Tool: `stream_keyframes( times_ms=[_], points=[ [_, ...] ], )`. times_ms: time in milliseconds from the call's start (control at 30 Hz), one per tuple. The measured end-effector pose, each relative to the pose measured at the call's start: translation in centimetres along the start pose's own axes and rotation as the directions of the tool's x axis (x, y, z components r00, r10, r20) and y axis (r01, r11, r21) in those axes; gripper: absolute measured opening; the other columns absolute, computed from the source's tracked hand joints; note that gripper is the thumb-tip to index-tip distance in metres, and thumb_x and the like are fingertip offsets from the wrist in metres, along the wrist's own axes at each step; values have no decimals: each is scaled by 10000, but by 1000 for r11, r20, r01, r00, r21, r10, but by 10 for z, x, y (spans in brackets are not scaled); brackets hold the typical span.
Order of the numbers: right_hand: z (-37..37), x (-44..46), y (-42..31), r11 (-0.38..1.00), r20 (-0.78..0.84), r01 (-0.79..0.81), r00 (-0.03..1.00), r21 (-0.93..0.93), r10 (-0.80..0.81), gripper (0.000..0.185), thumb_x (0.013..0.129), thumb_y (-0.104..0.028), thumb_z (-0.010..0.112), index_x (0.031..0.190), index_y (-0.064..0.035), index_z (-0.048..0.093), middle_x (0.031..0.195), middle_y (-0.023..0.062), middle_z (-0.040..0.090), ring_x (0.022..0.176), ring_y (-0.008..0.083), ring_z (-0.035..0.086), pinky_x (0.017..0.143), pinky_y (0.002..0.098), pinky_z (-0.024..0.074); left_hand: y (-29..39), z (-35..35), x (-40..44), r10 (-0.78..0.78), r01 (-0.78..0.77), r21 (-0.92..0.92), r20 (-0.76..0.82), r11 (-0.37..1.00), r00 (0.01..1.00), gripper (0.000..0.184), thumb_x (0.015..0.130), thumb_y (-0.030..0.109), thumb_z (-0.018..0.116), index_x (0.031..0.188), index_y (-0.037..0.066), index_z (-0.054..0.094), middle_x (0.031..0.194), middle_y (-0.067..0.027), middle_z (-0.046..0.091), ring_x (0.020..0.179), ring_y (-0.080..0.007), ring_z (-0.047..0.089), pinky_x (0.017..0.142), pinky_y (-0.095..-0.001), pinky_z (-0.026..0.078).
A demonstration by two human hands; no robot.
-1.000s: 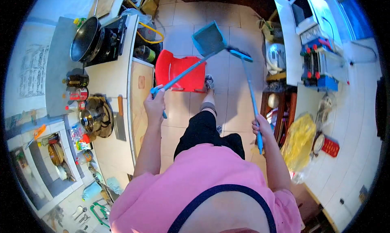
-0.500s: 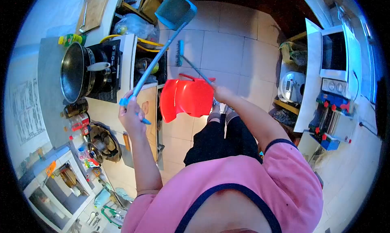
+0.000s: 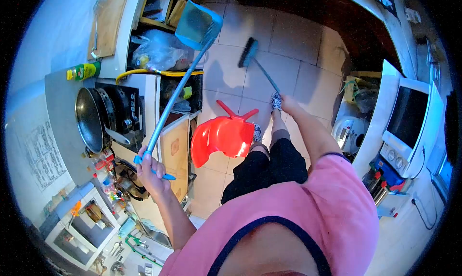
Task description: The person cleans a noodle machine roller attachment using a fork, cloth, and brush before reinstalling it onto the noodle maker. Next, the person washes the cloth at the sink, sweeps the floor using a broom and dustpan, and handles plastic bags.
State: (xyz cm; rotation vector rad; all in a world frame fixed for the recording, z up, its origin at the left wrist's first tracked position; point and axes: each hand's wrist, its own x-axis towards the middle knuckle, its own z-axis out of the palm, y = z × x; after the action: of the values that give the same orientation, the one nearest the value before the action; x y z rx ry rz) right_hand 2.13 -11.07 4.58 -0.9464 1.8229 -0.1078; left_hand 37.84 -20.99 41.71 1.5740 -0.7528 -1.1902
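My left hand (image 3: 152,178) is closed around the end of a long blue handle. At the handle's far end is a dustpan (image 3: 198,25), raised in front of the open lower cabinet. Over on the right, my right hand (image 3: 288,104) grips the end of a broom's stick. The broom (image 3: 249,53), with a dark bristled head, is held out over the floor tiles; I cannot tell whether the bristles touch them. Between the cabinet and my legs, a red plastic stool (image 3: 222,137) lies tipped over on the floor.
On the left counter stand a frying pan (image 3: 90,120), a green bottle (image 3: 83,71) and several jars. A yellow hose (image 3: 144,73) runs along the cabinet. An open cabinet door (image 3: 174,153) juts out. A microwave (image 3: 408,116) and a rice cooker (image 3: 349,134) are on the right.
The broom has swung right and forward, away from the stool, with my right hand. My feet have stepped apart, one further forward. The dustpan stays raised in my left hand.
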Motion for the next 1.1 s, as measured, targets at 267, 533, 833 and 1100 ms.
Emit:
stream_keyframes(
  times_ms=[267,533,833,1100],
  points=[
    [-21,-191,115,939,64,-243,970,245,235,466,852,-152,434,1314,-167,374,859,267,591,768,408,589,684,453,476,62,78,37,64,-63,-48,21,997,998,265,858,96,500,1097,-16,484,528,27,356,349,-35,297,320,-172,263],
    [-103,-120,4,996,1,57,998,-68,-57,501,866,-177,418,1350,-174,290,783,260,586,682,411,580,637,501,458,126,93,83,121,-112,-90,98,990,988,304,877,136,480,1143,-8,458,538,25,375,350,-22,330,321,-168,275],
    [-113,194,-211,888,141,284,958,-362,-249,413,855,-154,392,1268,-145,408,914,182,619,813,346,606,700,454,481,139,108,178,1,-3,49,45,999,999,314,847,154,506,1120,5,468,522,21,389,322,-36,329,297,-175,278],
    [-132,239,-155,998,-115,-60,992,-25,56,498,831,-120,387,1323,-165,336,974,216,603,874,340,606,769,445,473,120,156,257,-165,113,339,128,934,978,274,817,43,514,1080,-30,490,539,19,373,364,-35,310,312,-169,259]
  ],
)
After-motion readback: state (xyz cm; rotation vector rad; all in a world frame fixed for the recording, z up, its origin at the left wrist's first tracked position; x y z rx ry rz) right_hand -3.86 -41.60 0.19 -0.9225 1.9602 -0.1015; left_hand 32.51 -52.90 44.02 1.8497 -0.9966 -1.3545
